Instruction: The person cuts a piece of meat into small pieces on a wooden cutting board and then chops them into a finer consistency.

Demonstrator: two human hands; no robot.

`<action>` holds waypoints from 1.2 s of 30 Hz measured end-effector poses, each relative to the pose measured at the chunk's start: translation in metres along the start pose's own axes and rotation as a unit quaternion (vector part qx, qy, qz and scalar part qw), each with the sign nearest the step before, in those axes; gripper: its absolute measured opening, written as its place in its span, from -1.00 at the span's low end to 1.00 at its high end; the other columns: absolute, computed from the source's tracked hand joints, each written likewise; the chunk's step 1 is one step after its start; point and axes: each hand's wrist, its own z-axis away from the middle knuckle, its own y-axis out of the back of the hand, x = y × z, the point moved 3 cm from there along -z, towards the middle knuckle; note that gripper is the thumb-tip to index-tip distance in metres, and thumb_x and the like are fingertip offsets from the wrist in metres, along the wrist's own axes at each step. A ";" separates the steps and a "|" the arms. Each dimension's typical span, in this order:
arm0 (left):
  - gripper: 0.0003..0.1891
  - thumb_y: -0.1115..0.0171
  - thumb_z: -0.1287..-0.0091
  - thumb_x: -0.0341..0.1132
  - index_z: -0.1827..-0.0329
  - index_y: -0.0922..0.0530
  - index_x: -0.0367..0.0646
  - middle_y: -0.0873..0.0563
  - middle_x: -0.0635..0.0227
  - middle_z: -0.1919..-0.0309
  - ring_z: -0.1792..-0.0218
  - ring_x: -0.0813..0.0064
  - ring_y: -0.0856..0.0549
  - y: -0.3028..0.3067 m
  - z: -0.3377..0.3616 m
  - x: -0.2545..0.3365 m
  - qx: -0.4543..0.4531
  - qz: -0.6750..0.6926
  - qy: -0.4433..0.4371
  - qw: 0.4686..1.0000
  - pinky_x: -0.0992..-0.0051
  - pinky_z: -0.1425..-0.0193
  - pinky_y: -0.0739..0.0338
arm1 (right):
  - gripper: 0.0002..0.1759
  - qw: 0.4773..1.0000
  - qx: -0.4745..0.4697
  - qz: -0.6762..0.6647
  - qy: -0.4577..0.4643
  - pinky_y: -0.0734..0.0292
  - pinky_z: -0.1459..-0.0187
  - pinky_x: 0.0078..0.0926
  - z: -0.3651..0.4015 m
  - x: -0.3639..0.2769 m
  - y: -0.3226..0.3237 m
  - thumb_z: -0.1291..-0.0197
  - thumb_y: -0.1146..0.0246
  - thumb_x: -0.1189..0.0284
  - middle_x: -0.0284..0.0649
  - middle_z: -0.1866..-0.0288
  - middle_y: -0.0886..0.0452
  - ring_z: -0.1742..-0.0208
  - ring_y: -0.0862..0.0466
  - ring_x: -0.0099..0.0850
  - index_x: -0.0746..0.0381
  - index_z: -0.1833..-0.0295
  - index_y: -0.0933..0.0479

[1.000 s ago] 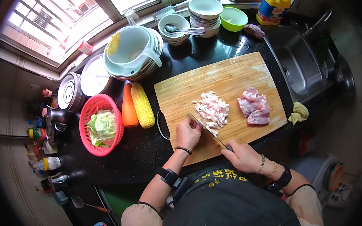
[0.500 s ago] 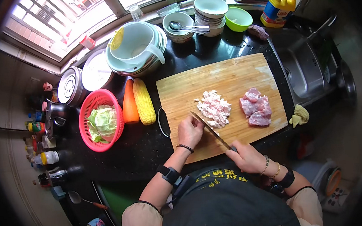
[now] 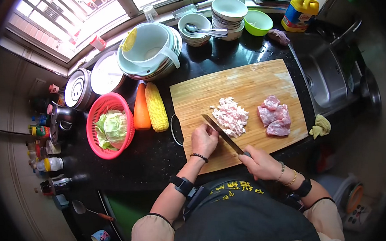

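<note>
My right hand point(image 3: 259, 161) is closed round the handle of a knife point(image 3: 223, 135), whose blade slants up and left over the wooden cutting board point(image 3: 191, 98). Beside the blade's left face, my left hand point(image 3: 204, 140) has its fingers curled together near the steel; whatever they pinch, if anything, is hidden. A pile of chopped pale meat point(image 3: 231, 117) lies just right of the blade. Further right on the board rests a larger pink piece of meat point(image 3: 274, 116).
Left of the board are corn point(image 3: 156, 107), a carrot point(image 3: 141, 109) and a red basket point(image 3: 95, 138) with cabbage. Bowls point(image 3: 229, 9) and a large white container point(image 3: 145, 47) stand behind. A sink point(image 3: 326, 77) is at right, near a crumpled cloth-like item point(image 3: 320, 126).
The view has shifted slightly. The knife blade shows more of its flat side, and my right hand has turned a little on the handle. My left hand stays beside the blade.
</note>
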 end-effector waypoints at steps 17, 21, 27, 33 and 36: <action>-0.88 -0.21 -0.11 -0.36 0.41 -0.57 -0.26 -0.65 0.02 0.53 0.41 0.04 -0.68 0.012 -0.001 0.006 0.052 -0.099 -0.041 0.993 0.21 0.30 -0.53 | -0.57 0.998 -0.022 -0.048 -0.026 -0.40 0.67 -0.50 -0.014 0.011 0.000 -0.40 0.02 0.14 -0.25 0.64 -0.47 0.75 -0.51 -0.48 0.37 0.09 -0.33; -0.89 -0.19 -0.18 -0.36 0.41 -0.56 -0.22 -0.65 0.06 0.56 0.46 0.06 -0.67 0.018 0.000 0.008 0.049 -0.127 -0.097 0.986 0.22 0.36 -0.54 | -0.60 0.992 -0.050 -0.099 -0.063 -0.40 0.66 -0.56 0.001 0.027 0.008 -0.40 0.02 0.15 -0.32 0.64 -0.45 0.74 -0.50 -0.55 0.34 0.10 -0.35; -0.87 -0.24 -0.14 -0.32 0.39 -0.60 -0.20 -0.67 0.12 0.55 0.45 0.14 -0.69 0.018 -0.001 0.005 0.037 -0.089 -0.030 0.995 0.27 0.33 -0.56 | -0.58 0.999 -0.026 -0.012 -0.042 -0.50 0.52 -0.37 0.007 0.010 0.009 -0.37 -0.03 0.15 -0.05 0.52 -0.58 0.63 -0.61 -0.30 0.36 0.08 -0.38; -0.85 -0.24 -0.09 -0.31 0.39 -0.62 -0.22 -0.70 0.11 0.47 0.35 0.15 -0.70 0.017 -0.005 0.005 0.036 -0.102 -0.007 0.994 0.28 0.20 -0.57 | -0.57 0.992 0.035 0.109 0.044 -0.47 0.21 -0.07 -0.010 0.004 0.000 -0.33 -0.06 0.14 0.17 0.40 -0.59 0.25 -0.58 0.14 0.36 0.07 -0.40; -0.84 -0.24 -0.09 -0.31 0.39 -0.63 -0.23 -0.70 0.09 0.44 0.33 0.13 -0.70 0.020 -0.006 0.008 0.035 -0.098 0.005 0.995 0.28 0.19 -0.57 | -0.57 0.991 0.041 0.115 0.057 -0.46 0.26 -0.07 -0.029 -0.006 -0.004 -0.33 -0.06 0.15 0.16 0.40 -0.58 0.29 -0.59 0.12 0.37 0.12 -0.40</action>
